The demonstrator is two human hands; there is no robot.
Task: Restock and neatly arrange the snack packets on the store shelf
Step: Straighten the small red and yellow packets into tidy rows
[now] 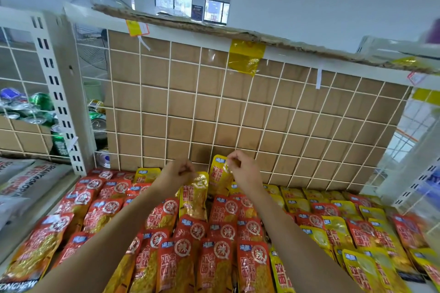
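Yellow packets (219, 179) (upright) near wire grid (221, 100)

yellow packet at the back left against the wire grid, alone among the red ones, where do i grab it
Pinch the yellow packet by its top sealed edge, coming from above and in front. Only that upper part shows: red packets overlap its lower part, and the wire grid stands close behind, so a reach from the back looks blocked.
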